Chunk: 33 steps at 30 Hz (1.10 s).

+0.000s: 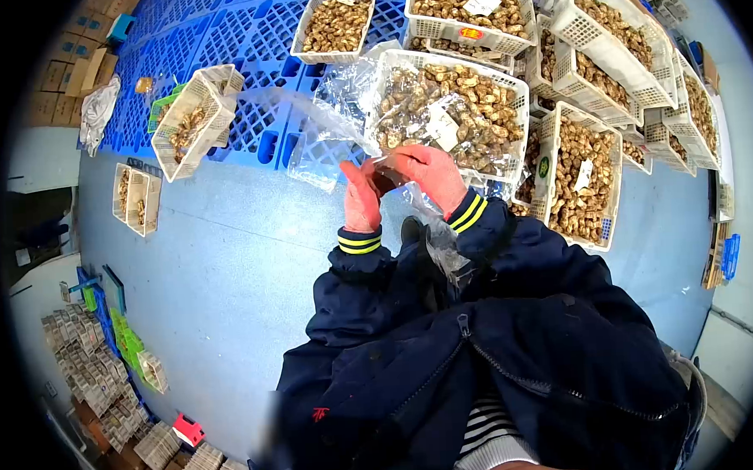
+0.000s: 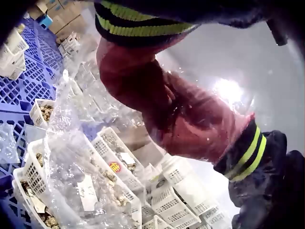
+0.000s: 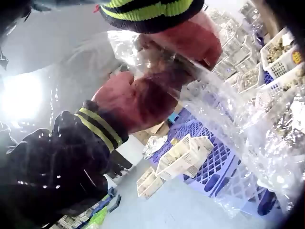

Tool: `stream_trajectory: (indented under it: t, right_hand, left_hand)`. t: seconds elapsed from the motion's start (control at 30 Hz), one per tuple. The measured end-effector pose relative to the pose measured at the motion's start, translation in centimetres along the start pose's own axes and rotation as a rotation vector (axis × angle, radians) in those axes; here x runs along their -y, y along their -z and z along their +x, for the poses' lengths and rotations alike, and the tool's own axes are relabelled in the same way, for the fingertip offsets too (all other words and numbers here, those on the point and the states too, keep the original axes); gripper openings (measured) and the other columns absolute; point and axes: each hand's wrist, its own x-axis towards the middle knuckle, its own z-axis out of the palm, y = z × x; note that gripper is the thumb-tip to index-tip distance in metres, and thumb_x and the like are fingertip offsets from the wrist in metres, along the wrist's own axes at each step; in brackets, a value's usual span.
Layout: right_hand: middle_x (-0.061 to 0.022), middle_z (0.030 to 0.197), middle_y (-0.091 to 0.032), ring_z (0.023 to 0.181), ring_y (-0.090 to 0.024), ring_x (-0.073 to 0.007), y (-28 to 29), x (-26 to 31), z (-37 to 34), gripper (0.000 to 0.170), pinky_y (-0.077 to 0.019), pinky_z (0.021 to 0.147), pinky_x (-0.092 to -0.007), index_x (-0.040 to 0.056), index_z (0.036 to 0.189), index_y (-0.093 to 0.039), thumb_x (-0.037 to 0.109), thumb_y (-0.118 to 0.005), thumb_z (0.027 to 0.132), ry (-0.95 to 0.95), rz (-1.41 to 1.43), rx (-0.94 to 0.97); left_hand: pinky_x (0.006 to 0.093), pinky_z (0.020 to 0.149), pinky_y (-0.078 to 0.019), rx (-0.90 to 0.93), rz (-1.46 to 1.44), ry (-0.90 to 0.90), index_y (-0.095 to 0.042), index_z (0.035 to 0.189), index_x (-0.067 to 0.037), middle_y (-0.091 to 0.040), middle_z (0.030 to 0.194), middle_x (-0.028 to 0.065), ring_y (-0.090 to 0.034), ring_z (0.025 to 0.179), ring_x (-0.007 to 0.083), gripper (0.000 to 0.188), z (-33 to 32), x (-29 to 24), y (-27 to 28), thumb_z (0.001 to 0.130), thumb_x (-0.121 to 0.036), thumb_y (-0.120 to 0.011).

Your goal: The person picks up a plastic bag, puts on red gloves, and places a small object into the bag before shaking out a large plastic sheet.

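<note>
Near the centre, loose clear plastic (image 1: 331, 119) is pinched in the curled fingers of the left hand (image 1: 361, 200) and right hand (image 1: 434, 179), and spreads over a white crate (image 1: 461, 61) of brown lumps. Light, limp and probably slippery, it may tear, so a gathered edge held by 2 hands seems safest. Blue pallets (image 1: 217, 50) lie far left, more crates (image 1: 548, 152) right, on pale blue floor (image 1: 218, 267).

blu pallets (image 1: 160, 61), cardbd boxes (image 1: 43, 108), wht cloth (image 1: 96, 115)
</note>
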Motion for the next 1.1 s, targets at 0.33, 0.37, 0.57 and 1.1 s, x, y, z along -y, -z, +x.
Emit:
stream_trajectory:
  t: [0.33,0.37,0.57,1.1]
  right_hand:
    - [-0.0054,0.083,-0.063,0.072,-0.055,-0.0106,-0.1,0.1,-0.1,0.027,-0.0445,0.066,-0.0244,0.0009,0.098,-0.061,0.023,-0.055,0.085,0.007,-0.035,-0.103]
    - [-0.0054,0.083,-0.063,0.072,-0.055,-0.0106,-0.1,0.2,-0.2,0.027,-0.0445,0.066,-0.0244,0.0009,0.098,-0.061,0.023,-0.055,0.085,0.016,-0.037,-0.103]
    - [-0.0036,0.076,-0.061,0.067,-0.051,-0.0091,-0.3,0.7,-0.8,0.026,-0.0423,0.060,-0.0249,-0.0005,0.098,-0.060,0.021,-0.054,0.084,0.016,-0.262,-0.089]
    - [-0.0046,0.083,-0.062,0.075,-0.056,-0.0107,-0.2,-0.3,-2.1,0.026,-0.0449,0.067,-0.0241,0.0003,0.104,-0.058,0.017,-0.056,0.084,-0.013,-0.273,-0.081]
  left_hand:
    - [0.0291,0.081,-0.0461,0.049,0.029,0.047,-0.050,0.111,0.003,-0.059,0.098,0.0090,-0.058,0.090,0.0164,0.035,-0.1,0.7,0.8,0.089,-0.024,-0.049]
    - [0.0276,0.078,-0.0465,0.026,-0.083,0.015,-0.053,0.104,0.004,-0.059,0.097,0.0076,-0.057,0.086,0.0140,0.030,0.4,2.5,1.8,0.088,-0.022,-0.052]
    - [0.0247,0.062,-0.0461,-0.140,0.125,0.070,-0.058,0.089,0.004,-0.060,0.075,0.0053,-0.055,0.066,0.0115,0.021,0.1,2.8,1.7,0.082,-0.015,-0.060]
    - [0.0246,0.050,-0.0351,-0.215,0.204,-0.098,-0.054,0.066,-0.002,-0.048,0.059,-0.0015,-0.040,0.056,0.0069,0.057,2.1,4.2,1.8,0.087,-0.053,-0.042]
